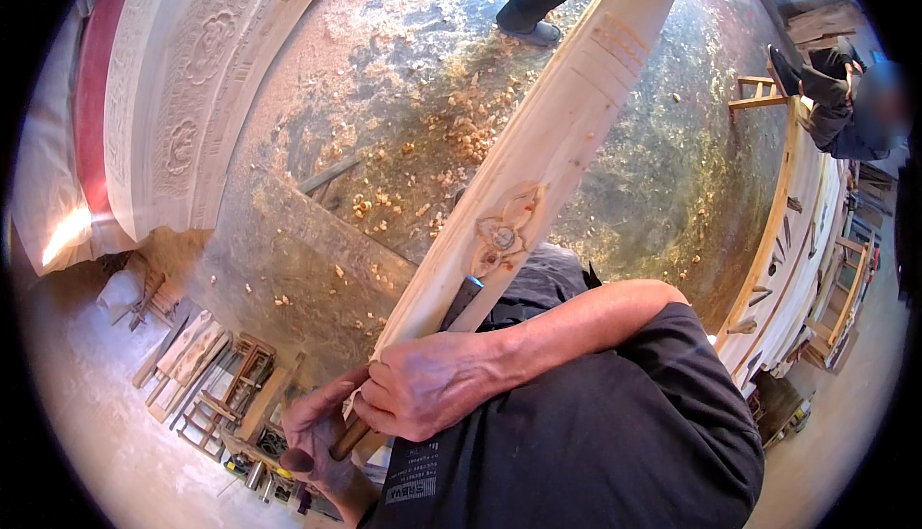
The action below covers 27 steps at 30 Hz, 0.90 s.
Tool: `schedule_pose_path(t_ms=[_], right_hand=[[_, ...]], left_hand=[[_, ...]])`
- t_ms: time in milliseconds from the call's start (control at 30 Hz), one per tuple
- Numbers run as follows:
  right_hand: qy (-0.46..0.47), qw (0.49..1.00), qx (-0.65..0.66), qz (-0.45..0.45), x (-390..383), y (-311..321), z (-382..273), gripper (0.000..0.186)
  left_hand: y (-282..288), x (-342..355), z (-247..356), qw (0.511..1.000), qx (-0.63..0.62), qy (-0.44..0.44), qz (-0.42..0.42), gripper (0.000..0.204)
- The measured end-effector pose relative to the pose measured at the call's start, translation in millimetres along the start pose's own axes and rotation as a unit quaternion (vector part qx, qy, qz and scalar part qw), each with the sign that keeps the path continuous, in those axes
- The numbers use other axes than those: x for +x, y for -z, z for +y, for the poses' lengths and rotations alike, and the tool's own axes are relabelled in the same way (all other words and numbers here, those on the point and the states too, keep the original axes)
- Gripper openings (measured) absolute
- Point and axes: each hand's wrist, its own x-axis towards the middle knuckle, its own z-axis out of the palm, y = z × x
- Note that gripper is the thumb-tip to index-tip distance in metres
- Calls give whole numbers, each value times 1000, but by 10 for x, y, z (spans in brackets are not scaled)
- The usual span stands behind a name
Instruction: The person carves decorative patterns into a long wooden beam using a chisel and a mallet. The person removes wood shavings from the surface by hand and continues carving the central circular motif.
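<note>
A long pale wooden beam (567, 126) runs from my hands up to the top of the view. A flower with leaves, cut in relief, forms a carved patch (502, 233) on it. My right hand (427, 385) is closed round a carving chisel, its fist against the beam's near end. Below it, my left hand (322, 438) curls about the chisel's brown wooden handle (351, 436). Beyond the right fist, the metal blade (471, 286) points at the near edge of the carved patch. The middle of the chisel is hidden by the right hand.
A large carved pale panel (197, 78) stands at the left. Wood shavings (461, 135) litter the floor. Stools and tools (230, 395) lie at lower left. Another person's leg (528, 1) shows at the top; a seated person (831, 97) is at right, near long boards (783, 241).
</note>
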Motion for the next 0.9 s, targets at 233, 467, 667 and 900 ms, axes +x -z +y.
schedule_pose_path(t_ms=[233, 467, 667, 900], right_hand=[[-13, 998, 65, -4, 23, -6, -8, 19], [15, 1000, 3, 8, 6, 4, 4, 20], [0, 1000, 15, -4, -21, -1, 34, 23], [-6, 1000, 14, -12, -18, 0, 32, 23]], left_hand=[[-73, 28, 173, 999, 32, 16, -21, 122], [-16, -120, 75, 997, 51, 26, 46, 122], [-20, -13, 16, 999, 11, 4, 33, 119], [-17, -5, 48, 999, -2, -4, 37, 117]])
